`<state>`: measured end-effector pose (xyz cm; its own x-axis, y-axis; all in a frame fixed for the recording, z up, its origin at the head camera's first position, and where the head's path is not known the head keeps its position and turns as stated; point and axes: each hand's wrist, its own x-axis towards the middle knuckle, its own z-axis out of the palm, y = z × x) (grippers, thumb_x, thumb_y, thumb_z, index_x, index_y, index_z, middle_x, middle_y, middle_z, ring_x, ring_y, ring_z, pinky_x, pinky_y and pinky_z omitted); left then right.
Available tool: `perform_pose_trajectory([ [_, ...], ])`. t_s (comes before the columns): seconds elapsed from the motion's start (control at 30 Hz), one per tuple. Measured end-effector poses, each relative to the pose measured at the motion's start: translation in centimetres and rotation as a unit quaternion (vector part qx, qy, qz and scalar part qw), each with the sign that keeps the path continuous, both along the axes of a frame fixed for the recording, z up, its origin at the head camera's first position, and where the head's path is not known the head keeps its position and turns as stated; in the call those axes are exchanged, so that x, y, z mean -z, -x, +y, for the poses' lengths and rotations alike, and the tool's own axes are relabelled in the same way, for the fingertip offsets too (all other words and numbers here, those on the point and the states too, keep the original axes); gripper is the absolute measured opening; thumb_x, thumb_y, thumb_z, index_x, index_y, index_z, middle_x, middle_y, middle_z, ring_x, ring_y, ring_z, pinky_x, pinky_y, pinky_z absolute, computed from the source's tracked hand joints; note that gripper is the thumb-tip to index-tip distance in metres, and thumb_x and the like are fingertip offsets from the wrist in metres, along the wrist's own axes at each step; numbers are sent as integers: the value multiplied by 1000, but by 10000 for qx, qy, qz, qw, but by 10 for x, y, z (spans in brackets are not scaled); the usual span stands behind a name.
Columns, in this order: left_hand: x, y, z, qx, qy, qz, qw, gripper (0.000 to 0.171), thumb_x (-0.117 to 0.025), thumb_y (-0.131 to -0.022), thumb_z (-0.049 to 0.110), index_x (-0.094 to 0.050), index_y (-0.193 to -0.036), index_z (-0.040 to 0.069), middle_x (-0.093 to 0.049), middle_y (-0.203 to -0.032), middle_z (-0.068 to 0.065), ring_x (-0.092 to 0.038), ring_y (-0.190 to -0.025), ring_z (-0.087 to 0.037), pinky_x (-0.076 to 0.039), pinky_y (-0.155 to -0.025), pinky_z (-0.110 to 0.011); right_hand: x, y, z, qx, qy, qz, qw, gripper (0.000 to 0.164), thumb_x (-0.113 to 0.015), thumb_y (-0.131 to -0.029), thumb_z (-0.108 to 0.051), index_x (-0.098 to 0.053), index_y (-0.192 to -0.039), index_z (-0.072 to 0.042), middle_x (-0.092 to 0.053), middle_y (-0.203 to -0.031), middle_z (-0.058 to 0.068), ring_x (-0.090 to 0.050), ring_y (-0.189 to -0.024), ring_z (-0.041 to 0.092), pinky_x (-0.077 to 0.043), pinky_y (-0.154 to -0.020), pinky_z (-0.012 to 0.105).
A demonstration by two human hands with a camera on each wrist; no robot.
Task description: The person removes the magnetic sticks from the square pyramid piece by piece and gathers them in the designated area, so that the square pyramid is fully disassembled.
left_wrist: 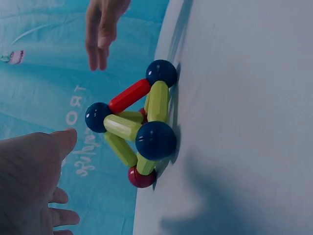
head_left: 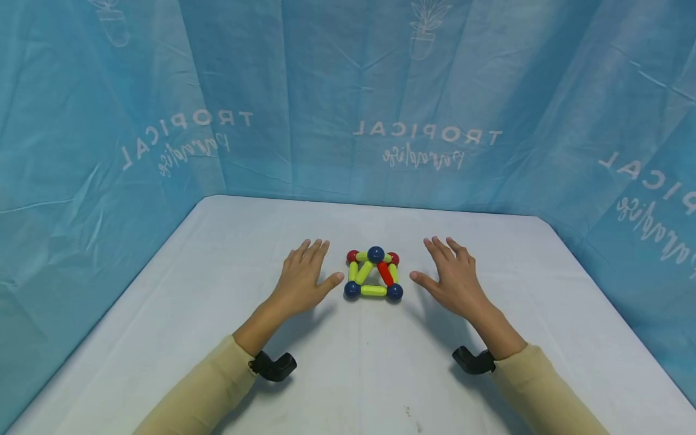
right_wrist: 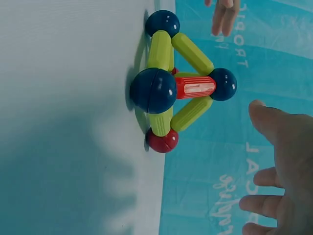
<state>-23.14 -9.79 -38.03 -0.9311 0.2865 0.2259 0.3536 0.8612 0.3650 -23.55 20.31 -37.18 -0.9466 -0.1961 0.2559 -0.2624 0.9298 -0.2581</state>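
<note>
A small pyramid of toy balls and rods (head_left: pixel 373 290) stands on the white table between the two hands. Its base has two dark blue balls (head_left: pixel 352 290) at the near corners and two red balls (head_left: pixel 353 257) at the far ones. One more blue ball (head_left: pixel 376 254) tops it. The rods are yellow-green, except for one red rod (head_left: pixel 385 273) on a slanted side. My left hand (head_left: pixel 306 279) hovers left of the pyramid, fingers spread, thumb pointing toward it. On the other side my right hand (head_left: pixel 452 279) is held the same way. Neither touches the pyramid.
A white cloth covers the table (head_left: pixel 359 374). Blue printed curtains (head_left: pixel 326 90) hang behind it and along both sides. Black wrist bands (head_left: pixel 274 367) sit at the ends of the beige sleeves (head_left: pixel 203 383). Small dark marks (head_left: pixel 408 412) show on the cloth near the front.
</note>
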Motion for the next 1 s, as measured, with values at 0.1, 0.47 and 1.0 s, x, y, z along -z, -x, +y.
perform_pose_trajectory([
  [0.1,1,1,5,96,-167,31,9998,76,-51,-92,51,-26,-149,7,-28,-154,-16,-16,-145,-37,-13,-114,-60,-2,3,-3,-120,191,-1,9997,78,-64,-85,-47,-32,-147,-13,-32,-152,16,-18,-141,40,-15,-108,63],
  [0.47,5,6,18,72,-715,-20,9974,68,-62,-87,45,-41,-142,10,-44,-144,-15,-32,-137,-33,-25,-109,-55,-2,19,-19,-727,986,-300,9920,68,-67,-84,-40,-42,-142,-17,-47,-142,13,-32,-132,37,-28,-103,59],
  [1.0,15,18,37,-99,-1627,-760,9837,50,-69,-84,35,-58,-128,13,-58,-132,-6,-41,-126,-26,-29,-105,-49,4,42,-38,-1094,1694,-962,9747,57,-70,-84,-37,-50,-136,-22,-53,-137,3,-38,-125,26,-43,-96,52],
])
